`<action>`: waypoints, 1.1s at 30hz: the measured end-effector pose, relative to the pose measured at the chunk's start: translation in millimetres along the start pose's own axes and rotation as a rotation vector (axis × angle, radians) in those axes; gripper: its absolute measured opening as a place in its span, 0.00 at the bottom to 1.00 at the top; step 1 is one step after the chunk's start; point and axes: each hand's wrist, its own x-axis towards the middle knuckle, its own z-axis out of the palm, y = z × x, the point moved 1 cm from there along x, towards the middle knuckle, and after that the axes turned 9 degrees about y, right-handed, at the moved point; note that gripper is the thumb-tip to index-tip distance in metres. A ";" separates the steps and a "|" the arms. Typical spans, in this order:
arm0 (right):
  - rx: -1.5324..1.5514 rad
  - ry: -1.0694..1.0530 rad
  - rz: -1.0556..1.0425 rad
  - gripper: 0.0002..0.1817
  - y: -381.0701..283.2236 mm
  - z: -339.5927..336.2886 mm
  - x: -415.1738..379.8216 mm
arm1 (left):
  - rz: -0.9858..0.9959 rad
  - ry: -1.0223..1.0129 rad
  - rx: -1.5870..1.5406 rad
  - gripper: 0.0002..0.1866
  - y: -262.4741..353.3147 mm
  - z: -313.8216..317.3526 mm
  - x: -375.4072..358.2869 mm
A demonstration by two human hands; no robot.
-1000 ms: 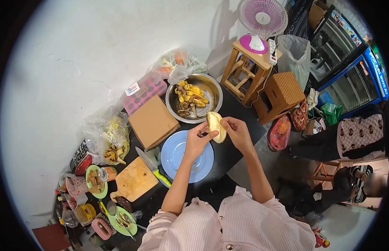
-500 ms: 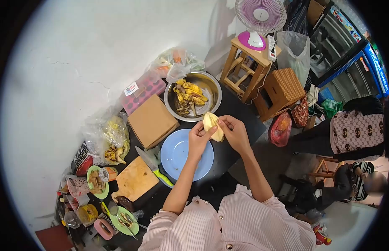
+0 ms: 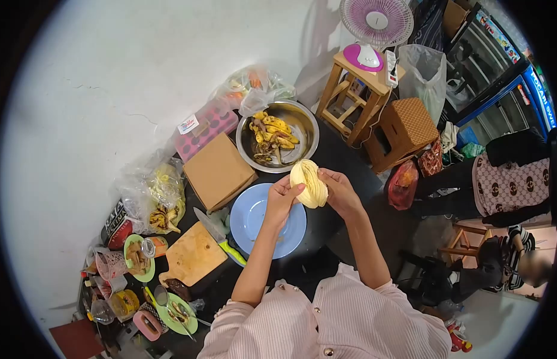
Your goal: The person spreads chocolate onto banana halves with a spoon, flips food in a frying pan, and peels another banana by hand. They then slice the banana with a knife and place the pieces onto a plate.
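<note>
A pale yellow peeled fruit, with long ridges along it, is held between both hands above the dark table. My left hand grips its left side, thumb across the front. On its right side my right hand pinches the edge with bent fingers. Just below and to the left is a blue bowl with small bits in it. Behind the hands a steel bowl holds yellow and brown banana peels.
A brown box, a knife with a green handle and a cutting board lie left of the blue bowl. Farther left are plates, jars and plastic bags. Stools, a fan and two people are at the right.
The fruit has been opened out and looks wider, its ridged surface now facing the camera. My right hand has shifted slightly right and down. The person at the right has moved an arm.
</note>
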 end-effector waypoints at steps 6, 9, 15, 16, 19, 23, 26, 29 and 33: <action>-0.131 0.163 -0.002 0.16 -0.3 5.6 4.4 | 0.037 0.094 0.103 0.21 3.8 7.4 1.0; -0.342 0.149 -0.284 0.18 -3.9 8.7 8.9 | 0.078 0.109 0.188 0.21 6.3 12.8 -1.7; -0.415 0.247 -0.356 0.14 0.5 11.2 11.7 | 0.207 0.065 0.240 0.22 0.0 11.6 -2.7; -0.357 0.246 -0.328 0.14 -0.3 13.6 9.1 | 0.248 0.063 0.274 0.22 -2.3 9.6 -3.5; -0.137 0.222 -0.202 0.14 3.4 14.7 6.1 | 0.345 0.044 0.371 0.22 -1.4 9.5 -7.8; 0.118 0.156 0.064 0.16 6.0 15.5 4.4 | 0.326 0.000 0.331 0.23 -2.0 5.5 -9.4; 0.094 0.161 0.129 0.18 9.0 15.1 2.1 | 0.268 -0.045 0.260 0.22 0.5 0.4 -10.9; 0.019 0.131 0.072 0.19 8.1 11.0 4.4 | 0.219 -0.023 0.212 0.23 3.9 0.3 -12.6; -0.223 0.157 -0.068 0.17 -7.4 21.0 1.1 | 0.197 0.024 0.271 0.22 2.8 -4.1 -10.3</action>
